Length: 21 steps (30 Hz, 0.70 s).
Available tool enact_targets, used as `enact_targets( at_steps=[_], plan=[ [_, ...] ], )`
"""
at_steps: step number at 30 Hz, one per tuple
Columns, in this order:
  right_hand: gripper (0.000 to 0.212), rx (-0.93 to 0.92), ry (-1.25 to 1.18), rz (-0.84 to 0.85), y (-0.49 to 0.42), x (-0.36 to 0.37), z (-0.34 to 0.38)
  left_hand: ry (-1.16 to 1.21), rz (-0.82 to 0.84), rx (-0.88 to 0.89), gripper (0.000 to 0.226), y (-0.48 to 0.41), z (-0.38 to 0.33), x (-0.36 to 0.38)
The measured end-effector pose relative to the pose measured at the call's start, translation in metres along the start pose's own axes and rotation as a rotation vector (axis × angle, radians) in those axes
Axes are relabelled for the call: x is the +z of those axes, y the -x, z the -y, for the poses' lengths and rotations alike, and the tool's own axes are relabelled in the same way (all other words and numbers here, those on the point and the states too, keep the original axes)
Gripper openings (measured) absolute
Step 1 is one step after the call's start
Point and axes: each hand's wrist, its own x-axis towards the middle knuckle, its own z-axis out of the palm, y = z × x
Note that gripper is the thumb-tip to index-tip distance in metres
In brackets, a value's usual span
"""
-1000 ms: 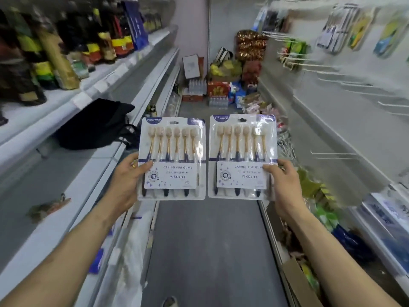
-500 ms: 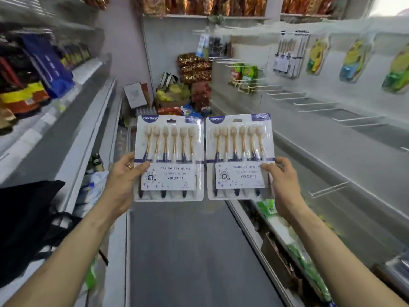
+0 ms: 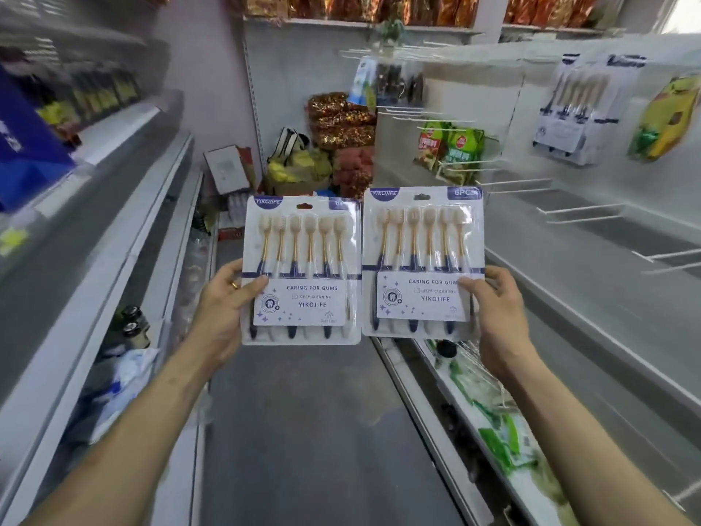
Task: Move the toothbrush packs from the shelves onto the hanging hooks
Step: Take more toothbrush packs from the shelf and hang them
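- Aisle hooks (image 3: pixel 580 211) are seen bare at two o'clock.
- Left pack (image 3: pixel 301 267) is clamped by left hand (image 3: pixel 223 301), right pack (image 3: pixel 423 256) by right hand (image 3: pixel 499 313) (mid-carry, likely).
- Hang-holes (image 3: pixel 421 197) must be threaded next.

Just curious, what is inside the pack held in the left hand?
The left pack holds six toothbrushes, heads up, side by side. Its label card covers most of their lower handles.

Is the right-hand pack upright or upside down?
Upright: the right-hand pack has its hang hole at the top and brush heads up; the right hand pinches its right edge.
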Motion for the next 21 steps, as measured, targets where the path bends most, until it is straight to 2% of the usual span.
enact_targets(
  at_steps=[5,9,13,17,19,21],
  plan=[
    [0.020,-0.009,-0.002,-0.011,-0.086,0.067,-0.016,0.001,0.021,0.003,0.052,-0.110,0.006,-0.006],
    [0.016,0.016,-0.024,-0.067,-0.154,0.121,-0.029,-0.004,0.093,0.011,0.042,-0.220,0.015,-0.008],
    [0.023,0.001,0.017,-0.236,-0.209,0.153,-0.018,0.031,0.218,0.000,0.033,-0.333,0.014,0.010],
    [0.027,-0.038,0.007,-0.375,-0.251,0.158,0.001,0.080,0.391,-0.012,0.040,-0.427,0.005,0.071],
    [0.032,-0.062,-0.021,-0.460,-0.266,0.149,0.007,0.093,0.469,-0.001,0.037,-0.455,0.003,0.113],
    [0.026,-0.091,-0.064,-0.524,-0.281,0.135,0.012,0.107,0.551,-0.008,0.033,-0.478,0.005,0.155]
  ],
)
